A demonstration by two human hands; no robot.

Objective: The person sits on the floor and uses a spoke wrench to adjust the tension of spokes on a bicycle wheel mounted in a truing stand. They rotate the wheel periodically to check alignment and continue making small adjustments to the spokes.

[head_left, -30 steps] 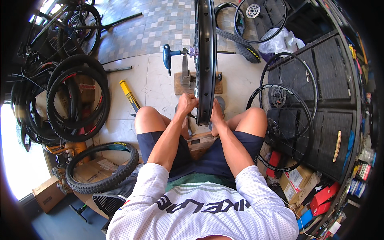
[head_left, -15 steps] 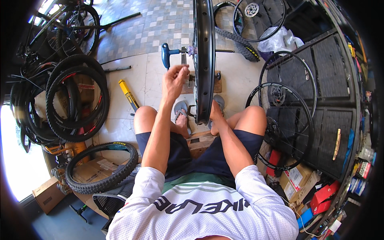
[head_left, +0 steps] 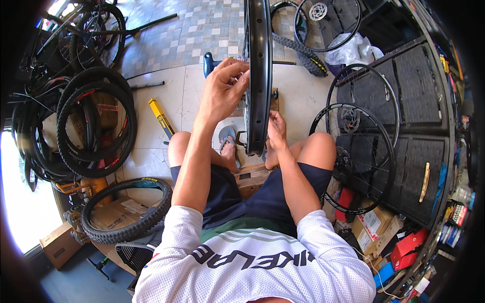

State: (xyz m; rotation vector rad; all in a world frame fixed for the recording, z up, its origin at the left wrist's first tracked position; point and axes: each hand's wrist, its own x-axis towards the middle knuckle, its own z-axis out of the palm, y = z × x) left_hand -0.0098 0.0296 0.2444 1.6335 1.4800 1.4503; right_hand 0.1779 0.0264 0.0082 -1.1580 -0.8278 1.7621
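Observation:
A black bicycle rim [head_left: 259, 86] stands upright between my knees, seen almost edge-on, on a stand with a wooden base [head_left: 275, 105]. My left hand [head_left: 222, 91] is at the rim's left side, its fingers bent and pinched together by the spokes; the fingertips partly disappear behind the rim. Low on the right side, my right hand [head_left: 277, 129] has its fingers curled close to the rim. What either hand pinches is too small or hidden to make out. A blue T-shaped handle [head_left: 207, 64] sticks out beyond my left hand, partly covered by it.
A yellow box-like tool [head_left: 160, 118] lies on the tiles at left. Several tyres [head_left: 96, 121] are piled farther left, and one tyre [head_left: 126, 227] rests on cardboard by my left thigh. Wheels [head_left: 389, 156] lean against black drawers [head_left: 399, 96] on the right.
My left hand has moved forward and right, up against the rim, covering the hub area. My right hand has risen from beside my foot along the rim's right side, its fingers now showing.

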